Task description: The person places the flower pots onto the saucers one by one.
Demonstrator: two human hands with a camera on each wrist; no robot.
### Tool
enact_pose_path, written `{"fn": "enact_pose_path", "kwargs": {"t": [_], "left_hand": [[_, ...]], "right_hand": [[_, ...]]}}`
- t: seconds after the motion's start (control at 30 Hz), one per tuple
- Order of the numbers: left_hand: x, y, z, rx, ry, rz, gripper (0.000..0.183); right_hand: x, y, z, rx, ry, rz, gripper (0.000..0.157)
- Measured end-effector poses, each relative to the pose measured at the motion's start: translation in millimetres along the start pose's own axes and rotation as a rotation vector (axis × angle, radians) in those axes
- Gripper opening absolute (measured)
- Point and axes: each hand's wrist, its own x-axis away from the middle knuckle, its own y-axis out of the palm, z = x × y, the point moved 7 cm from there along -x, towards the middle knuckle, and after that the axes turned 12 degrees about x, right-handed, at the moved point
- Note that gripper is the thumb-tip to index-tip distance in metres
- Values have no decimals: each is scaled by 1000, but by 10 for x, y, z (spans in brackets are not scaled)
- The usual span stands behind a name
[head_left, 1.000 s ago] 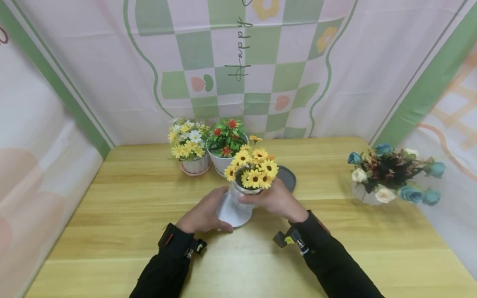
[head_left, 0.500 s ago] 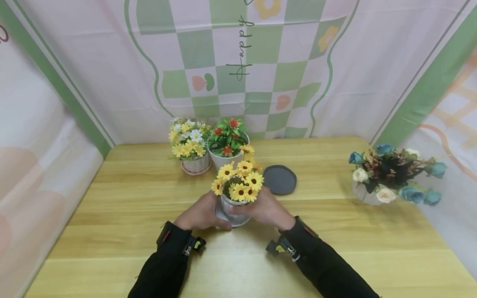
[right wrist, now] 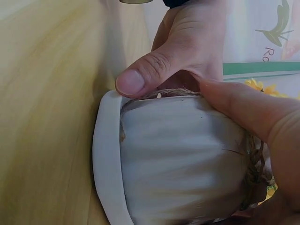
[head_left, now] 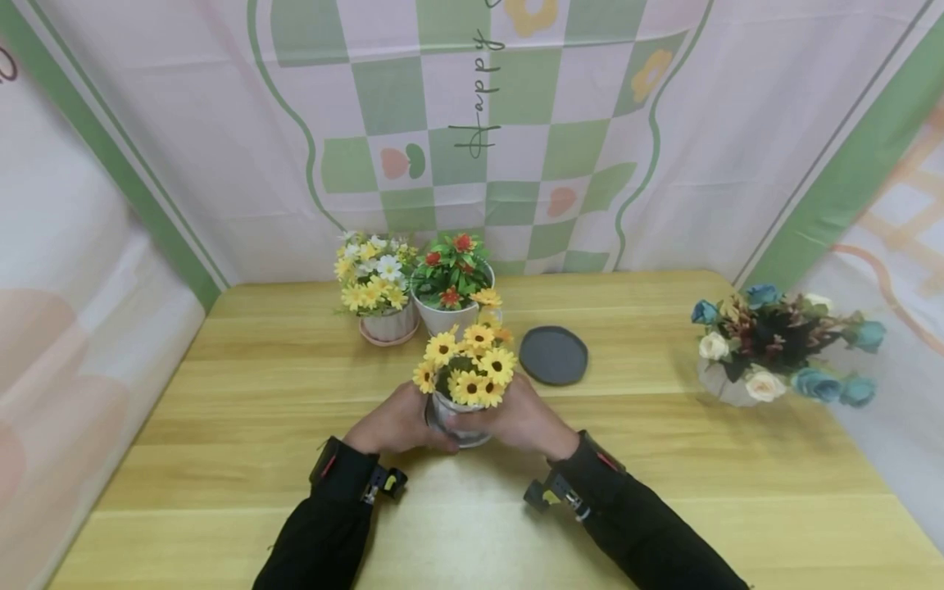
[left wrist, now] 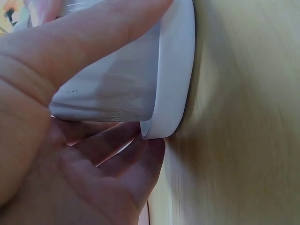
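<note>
A whitish flower pot (right wrist: 187, 150) with yellow, dark-centred flowers (head_left: 472, 369) stands at the middle of the table, twine tied round its upper part. My right hand (head_left: 519, 418) grips this pot near the top, thumb across the front. Under it is a white saucer (left wrist: 178, 70); the pot's base is within its raised rim in both wrist views. With my left hand (head_left: 398, 422) I hold the saucer by its edge, thumb at the near side and fingertips at the opposite side. The saucer lies close on the wood.
Behind stand a pot of yellow and white flowers (head_left: 372, 287) and a white pot with red flowers (head_left: 446, 315). A dark grey saucer (head_left: 553, 355) lies right of my right hand. Farther right is a pot of blue and cream roses (head_left: 782, 352). A patterned curtain (head_left: 553, 82) backs the table.
My right hand has brought the yellow-flower pot left and down into the white saucer. The dark grey saucer has come into full view. My left hand has stayed at the white saucer.
</note>
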Motion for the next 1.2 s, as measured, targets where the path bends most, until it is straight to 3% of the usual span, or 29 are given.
{"fn": "enact_pose_path", "kwargs": {"t": [0.23,0.53,0.87,1.07,1.2], "left_hand": [[-5,-2,-3,-21,-10,-4,101],[-10,2,7,-54,4,-9,94],[20,-66,312,-120,227,16,106],[48,-8,428,-127,286,-22,94],[50,56,416,-147,279,10,93]], "right_hand": [[-15,45,19,1,-44,-10,74],[-44,198,326,70,-52,-17,75],[-6,164,214,192,-113,-101,81],[69,182,232,252,-79,-151,84],[81,218,247,241,-112,-100,86]]}}
